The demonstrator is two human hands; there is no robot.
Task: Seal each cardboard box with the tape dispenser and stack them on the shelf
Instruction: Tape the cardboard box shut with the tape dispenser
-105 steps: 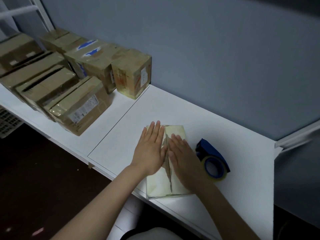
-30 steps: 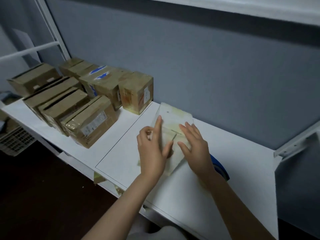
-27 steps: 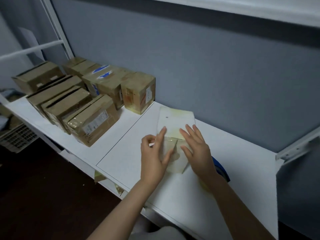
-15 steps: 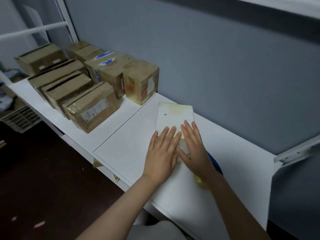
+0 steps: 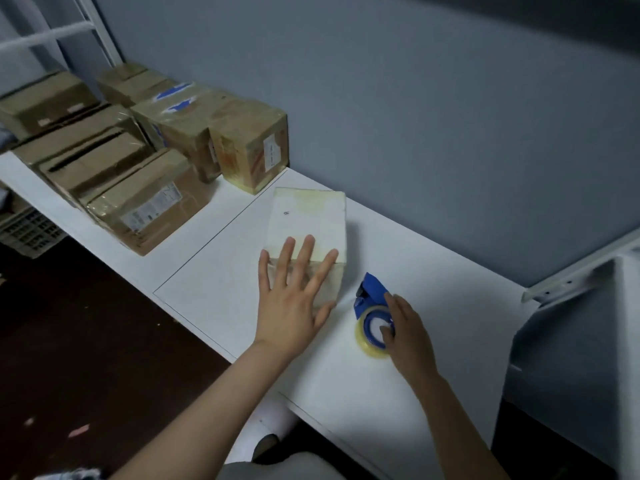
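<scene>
A pale box [image 5: 308, 220] sits near the middle of a white desk [image 5: 450, 313], close to a grey-blue wall [image 5: 415, 116]. The left hand [image 5: 291, 306] is spread flat, fingers apart, against the box's near side and top edge. Just right of the box, the right hand [image 5: 410, 330] curls round a blue tape dispenser [image 5: 370, 296], thumb on its clear roll. Brown boxes [image 5: 149, 202] crowd the desk's left end.
</scene>
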